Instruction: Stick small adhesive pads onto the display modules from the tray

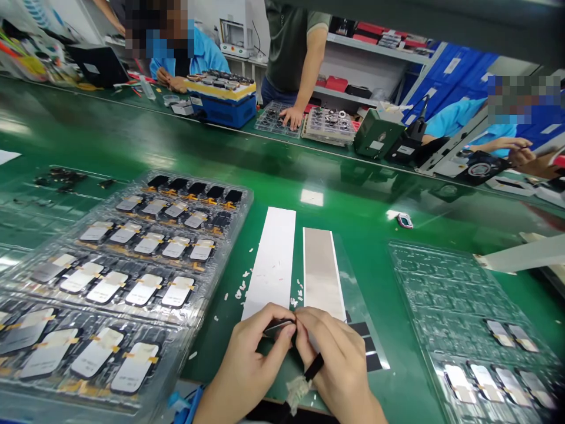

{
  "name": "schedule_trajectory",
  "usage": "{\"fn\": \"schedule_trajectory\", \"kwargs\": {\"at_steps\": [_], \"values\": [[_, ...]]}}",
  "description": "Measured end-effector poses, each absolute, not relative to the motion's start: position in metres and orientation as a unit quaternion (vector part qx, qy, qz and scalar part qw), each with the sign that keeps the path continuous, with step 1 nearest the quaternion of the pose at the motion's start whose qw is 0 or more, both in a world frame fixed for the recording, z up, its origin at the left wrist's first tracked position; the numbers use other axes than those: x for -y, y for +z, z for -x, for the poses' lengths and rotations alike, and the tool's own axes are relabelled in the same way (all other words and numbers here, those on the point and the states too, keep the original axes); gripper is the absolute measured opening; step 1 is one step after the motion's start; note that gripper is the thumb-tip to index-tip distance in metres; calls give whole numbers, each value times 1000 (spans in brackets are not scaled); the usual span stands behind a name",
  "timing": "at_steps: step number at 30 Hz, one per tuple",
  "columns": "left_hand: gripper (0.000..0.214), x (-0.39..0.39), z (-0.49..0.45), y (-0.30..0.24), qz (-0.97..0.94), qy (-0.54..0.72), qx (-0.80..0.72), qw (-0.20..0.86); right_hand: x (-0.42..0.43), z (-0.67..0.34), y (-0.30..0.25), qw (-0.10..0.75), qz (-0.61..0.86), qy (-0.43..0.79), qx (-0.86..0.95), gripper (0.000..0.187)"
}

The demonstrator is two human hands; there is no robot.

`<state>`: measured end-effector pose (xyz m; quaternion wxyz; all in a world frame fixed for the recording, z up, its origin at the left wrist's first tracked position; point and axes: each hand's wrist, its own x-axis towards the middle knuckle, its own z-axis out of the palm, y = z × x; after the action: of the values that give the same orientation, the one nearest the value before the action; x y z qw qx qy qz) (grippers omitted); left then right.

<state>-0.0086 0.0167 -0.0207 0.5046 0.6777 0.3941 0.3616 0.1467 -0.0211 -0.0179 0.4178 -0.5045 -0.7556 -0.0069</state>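
Observation:
My left hand (249, 359) is closed, pinching a small thin dark-edged screen module (277, 327) between thumb and fingers. My right hand (339, 356) meets it there, its fingertips pressed together at the module's edge. Out of the right palm juts a black stick-like tool (304, 380) with pale tape wrapped round it; its working tip is hidden. Just beyond the hands lie a white strip sheet (272, 259) and a grey-brown strip sheet (323, 268) with white borders. Small white scraps (241, 288) are scattered beside the white strip.
A clear tray (207, 294) on the left holds rows of screen modules. Another clear tray (424, 306) at right holds several modules near its front. A small pink-edged device (405, 221) lies farther back. Across the bench, people work beside a blue box (225, 109).

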Motion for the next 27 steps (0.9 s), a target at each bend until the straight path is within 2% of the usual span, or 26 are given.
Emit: {"fn": "schedule_trajectory", "kwargs": {"at_steps": [5, 10, 13, 18, 22, 27], "values": [[14, -16, 9, -19, -662, 364, -390, 527, 13, -157, 9, 424, 570, 129, 692, 10], [13, -12, 9, -19, -658, 316, -360, 581, -9, -170, 18, 373, 627, 172, 662, 17], [18, -9, 9, -21, -622, 308, -355, 627, -19, -171, 6, 364, 644, 214, 638, 14], [31, -6, 9, -22, -542, 370, -371, 657, -19, -166, 0, 390, 621, 283, 618, 16], [32, -5, 10, -24, -503, 383, -372, 680, -17, -162, 4, 432, 579, 434, 538, 15], [27, -5, 13, -30, -533, 356, -365, 675, -13, -161, 3, 403, 520, 585, 474, 30]]}}
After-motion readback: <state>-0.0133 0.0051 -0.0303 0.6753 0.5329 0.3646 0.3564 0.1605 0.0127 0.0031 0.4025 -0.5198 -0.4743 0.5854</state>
